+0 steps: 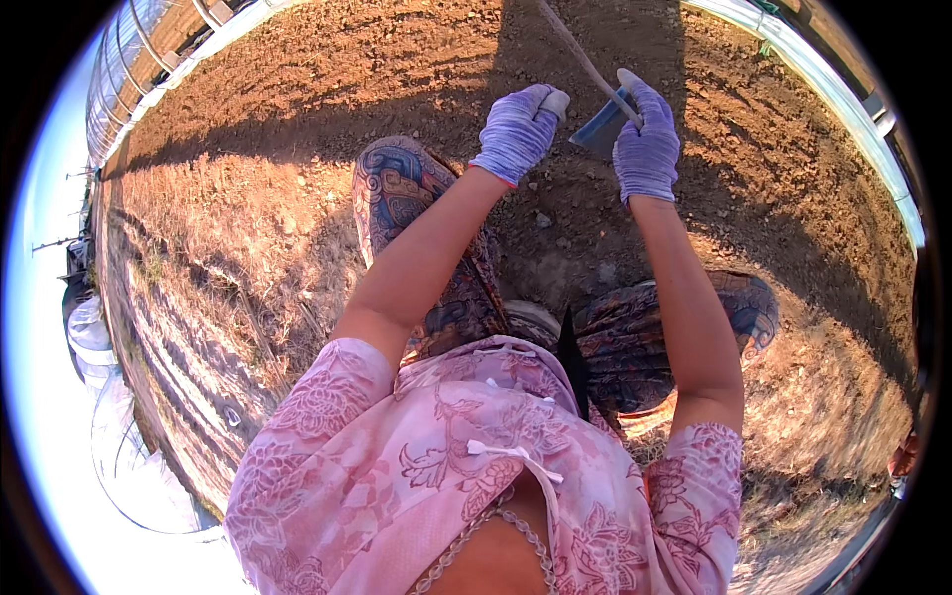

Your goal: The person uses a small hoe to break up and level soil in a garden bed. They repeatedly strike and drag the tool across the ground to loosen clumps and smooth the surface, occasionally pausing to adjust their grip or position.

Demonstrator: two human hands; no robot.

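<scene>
My right hand (647, 145), in a purple-and-white knit glove, grips a long-handled tool that looks like a hoe, close to its flat bluish blade (599, 128). From there the thin, pale handle (573, 46) slants up and left out of the picture. My left hand (523, 128), gloved alike, is curled closed just left of the blade and apart from it. Nothing shows in its fingers, though their inner side is hidden. Both hands hover over shaded brown soil (550, 197) in front of my bent knees (398, 190).
Loose tilled soil (416, 67) spreads ahead, with small stones and a dark shadow strip. Dry grass (253, 275) covers the ground at left. Plastic sheeting (833, 89) borders the plot at right. Hoop frames (123, 63) rise at upper left, and white covered tunnels (134, 454) stand at lower left.
</scene>
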